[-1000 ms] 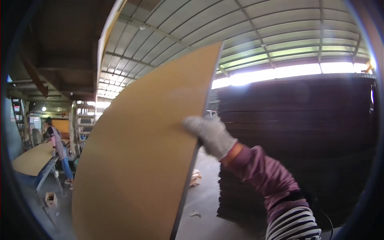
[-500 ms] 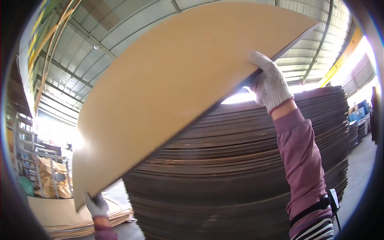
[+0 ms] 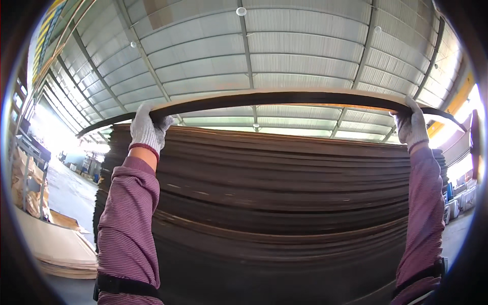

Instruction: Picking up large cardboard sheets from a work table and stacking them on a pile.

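A large thin sheet [image 3: 274, 97], tan on top with a dark edge and underside, is held up level above a tall stack. Its near edge bows across the view. My left hand [image 3: 148, 128], in a white knitted glove, grips that edge towards the left. Towards the right, my right hand [image 3: 410, 124], gloved the same way, has its thumb over the top and fingers beneath. Just below and beyond stands the stack of dark sheets [image 3: 274, 193], whose layered front fills the middle. Most of the held sheet's top face is hidden at this angle.
A low pile of tan sheets [image 3: 58, 246] lies at the left, near a metal rack [image 3: 31, 175] with crumpled brown paper. Blue and grey items [image 3: 460, 201] line the floor at the far right. A metal roof [image 3: 300, 46] with beams spans overhead.
The sheet has swung from a steep tilt to nearly level above the stack. My left hand has risen from the lower left, and my right hand has moved further right.
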Demonstrator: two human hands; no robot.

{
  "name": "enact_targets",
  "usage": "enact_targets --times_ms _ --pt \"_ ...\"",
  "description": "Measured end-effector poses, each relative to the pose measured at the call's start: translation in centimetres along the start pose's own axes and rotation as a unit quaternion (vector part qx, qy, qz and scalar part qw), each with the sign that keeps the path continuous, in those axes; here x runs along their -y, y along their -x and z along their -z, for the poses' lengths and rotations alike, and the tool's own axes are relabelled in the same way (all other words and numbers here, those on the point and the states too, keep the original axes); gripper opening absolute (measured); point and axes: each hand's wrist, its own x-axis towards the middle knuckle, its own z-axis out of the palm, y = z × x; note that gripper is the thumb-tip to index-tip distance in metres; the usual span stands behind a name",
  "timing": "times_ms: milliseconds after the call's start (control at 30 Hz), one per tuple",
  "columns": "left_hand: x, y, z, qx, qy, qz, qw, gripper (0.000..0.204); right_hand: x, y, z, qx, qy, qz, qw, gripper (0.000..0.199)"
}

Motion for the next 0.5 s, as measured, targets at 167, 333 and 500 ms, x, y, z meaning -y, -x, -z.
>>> enact_targets --times_ms 167,333,500 --pt "4.1 -0.3 -4.8 0.016 -0.138 0.018 0.990 0.030 -0.9 -1.7 5.5 -0.050 0.026 -0.052 0.997 0.022" --pt "2.4 -0.5 -4.9 -0.049 -0.663 -0.167 0.729 0.054 -1.6 5.2 1.8 -0.118 0.175 0.024 0.977 0.034" --pt "5.5 4.0 -9.2 0.072 -0.777 -0.414 0.468 0.060 -4.0 6.7 -6.7 0.018 0.639 0.451 0.623 0.047"
